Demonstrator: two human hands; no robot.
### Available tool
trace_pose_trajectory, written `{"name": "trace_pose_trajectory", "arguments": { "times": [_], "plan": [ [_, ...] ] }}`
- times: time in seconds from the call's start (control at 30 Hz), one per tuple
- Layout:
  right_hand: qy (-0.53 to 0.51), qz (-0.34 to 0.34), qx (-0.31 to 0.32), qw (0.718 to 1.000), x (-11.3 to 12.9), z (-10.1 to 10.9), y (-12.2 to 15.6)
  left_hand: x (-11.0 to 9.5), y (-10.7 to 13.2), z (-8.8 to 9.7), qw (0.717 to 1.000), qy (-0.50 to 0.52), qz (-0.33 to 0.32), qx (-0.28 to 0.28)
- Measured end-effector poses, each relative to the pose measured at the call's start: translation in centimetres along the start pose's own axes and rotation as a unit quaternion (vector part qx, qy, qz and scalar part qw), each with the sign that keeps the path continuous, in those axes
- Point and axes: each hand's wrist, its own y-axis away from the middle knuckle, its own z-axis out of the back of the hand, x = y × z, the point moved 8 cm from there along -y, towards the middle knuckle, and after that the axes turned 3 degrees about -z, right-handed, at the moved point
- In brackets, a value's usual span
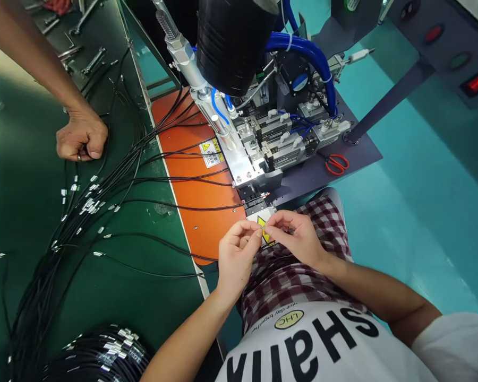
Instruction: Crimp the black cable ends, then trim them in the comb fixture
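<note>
- Centrally, the left hand (239, 252) and the right hand (298, 236) meet fingertip to fingertip, both pinching a tiny piece (263, 228) that is too small to make out.
- That piece sits in front of a yellow warning sign (268, 239), just below the metal front of the machine (245, 164) and above the person's checked trousers (290, 276).
- Two black cables (155, 270) with metal ends run from the green counter (159, 323) towards the left hand and pass out of sight at its wrist; whether either one reaches the fingertips cannot be told.
- More cables, in a loose bundle (32, 297), spread across the counter, several of them running over an orange plate (207, 217) to the machine.
- Near the lower left edge lies a coil (115, 355) of dark cable with many shiny ends.
- A co-worker's hand (82, 135) rests on the counter, fingers curled under, beside the bundle and well apart from the pinching hands.
- Metal tools (93, 61) lie beyond that hand.
- Red-handled scissors (338, 164) lie on the grey base (362, 151), to the right of the machine's metal cylinders.
- Thick blue tubes (321, 55) arch over the back of the machine.
</note>
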Motion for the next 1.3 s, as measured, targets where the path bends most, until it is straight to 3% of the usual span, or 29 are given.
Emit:
{"name": "trace_pose_trajectory", "arguments": {
  "times": [0.17,0.43,0.63,0.87,1.3],
  "plan": [
    [-0.043,-0.022,0.028,0.998,-0.4,-0.6,0.5,-0.3,0.0,-0.5,0.999,0.026,-0.012,0.016],
    [0.049,0.014,0.028,0.998,0.3,-0.3,0.7,-0.4,0.0,-0.6,0.999,0.007,-0.015,0.028],
    [0.020,-0.028,0.047,0.998,0.2,-0.9,0.8,-0.6,0.1,-0.7,0.998,0.035,-0.010,0.049],
    [0.062,-0.015,0.041,0.997,0.0,-1.0,1.4,-1.0,0.2,-0.8,0.998,0.041,-0.001,0.055],
    [0.189,0.108,-0.031,0.976,1.6,-0.5,2.3,-2.4,0.8,-0.5,0.995,-0.082,-0.057,0.029]
  ]
}}
